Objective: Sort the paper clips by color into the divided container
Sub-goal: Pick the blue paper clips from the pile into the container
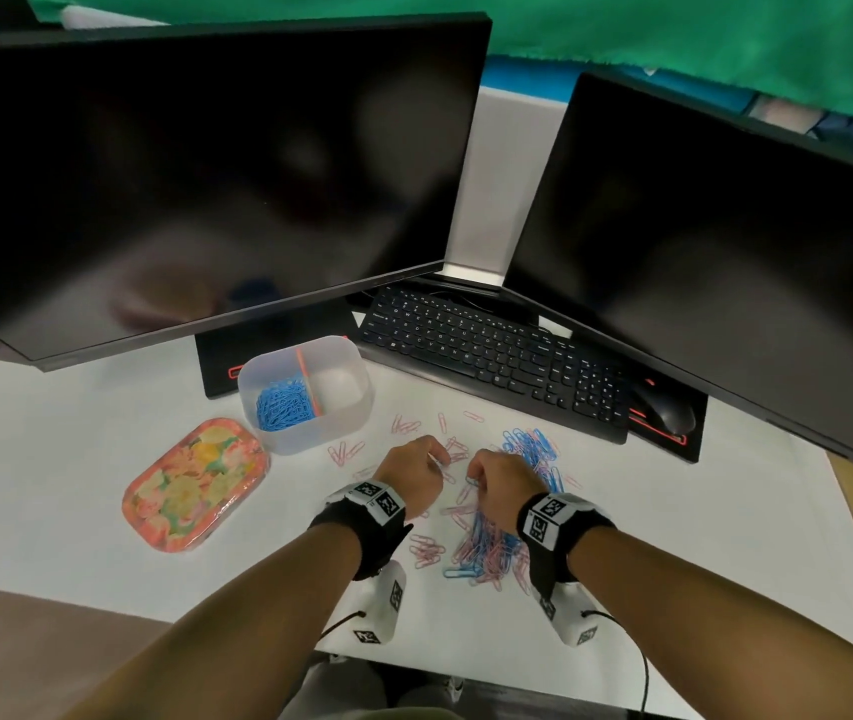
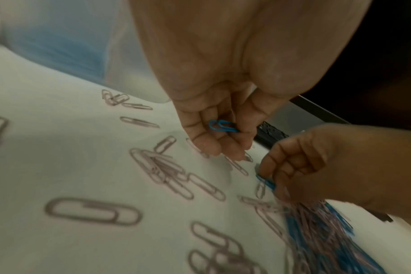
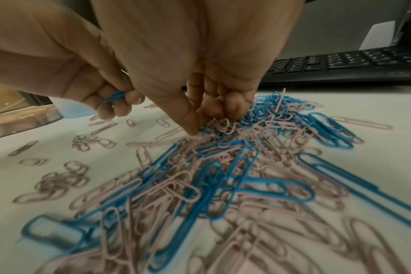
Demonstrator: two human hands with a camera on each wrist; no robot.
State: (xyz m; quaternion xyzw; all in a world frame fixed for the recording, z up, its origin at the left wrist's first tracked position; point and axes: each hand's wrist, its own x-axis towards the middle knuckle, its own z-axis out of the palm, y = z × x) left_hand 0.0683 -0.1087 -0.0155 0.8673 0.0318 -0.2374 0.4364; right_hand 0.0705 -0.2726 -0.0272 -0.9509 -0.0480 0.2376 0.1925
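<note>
A mixed pile of blue and pink paper clips [image 1: 510,517] lies on the white desk, with loose pink clips [image 1: 403,424] scattered to its left. The clear divided container [image 1: 333,426] stands behind, its left compartment holding blue clips [image 1: 283,406]; its right one looks bare. My left hand [image 1: 414,467] hovers left of the pile, fingers curled round a blue clip [image 2: 223,126]. My right hand [image 1: 502,485] reaches down onto the pile's near-left edge, and its fingertips [image 2: 268,172] pinch another blue clip [image 2: 266,182] there.
A floral lid [image 1: 196,485] lies left of the container. A black keyboard [image 1: 492,356] and mouse [image 1: 671,413] sit behind the pile under two dark monitors [image 1: 206,174]. The desk's front edge runs just below my forearms.
</note>
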